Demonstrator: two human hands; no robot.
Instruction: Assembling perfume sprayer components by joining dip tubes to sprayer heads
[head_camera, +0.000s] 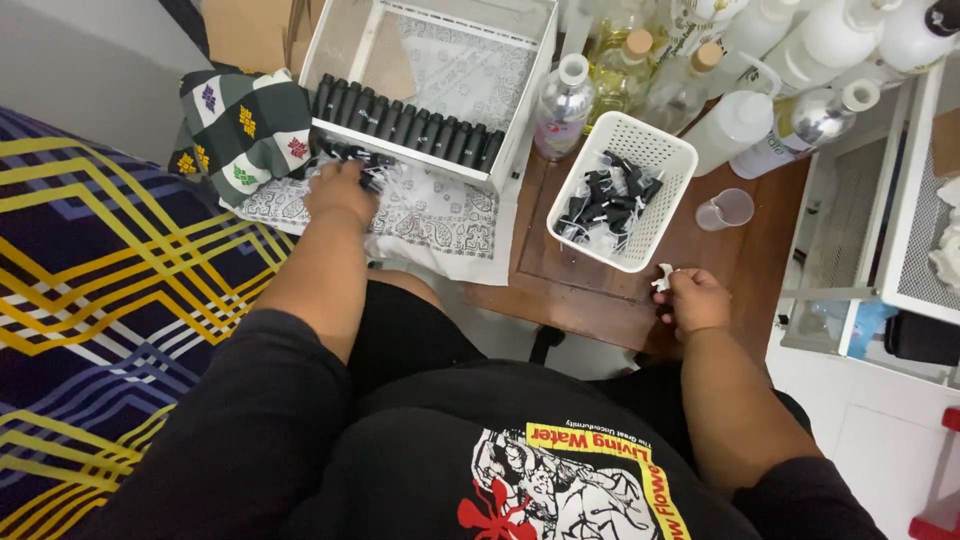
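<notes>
Bedding in blue with yellow stripes fills the left side, with a checked pillow at its far end. Beside it, the left hand rests on a paisley cloth, fingers curled over a loose heap of small black bottles; whether it grips one I cannot tell. Just beyond, a white tray holds a neat row of black bottles. Further right, on the wooden tabletop, a white basket holds black pump tops. At the near edge, the right hand pinches a small white cap. Held so close to the edge, the cap could likely slip to the floor.
</notes>
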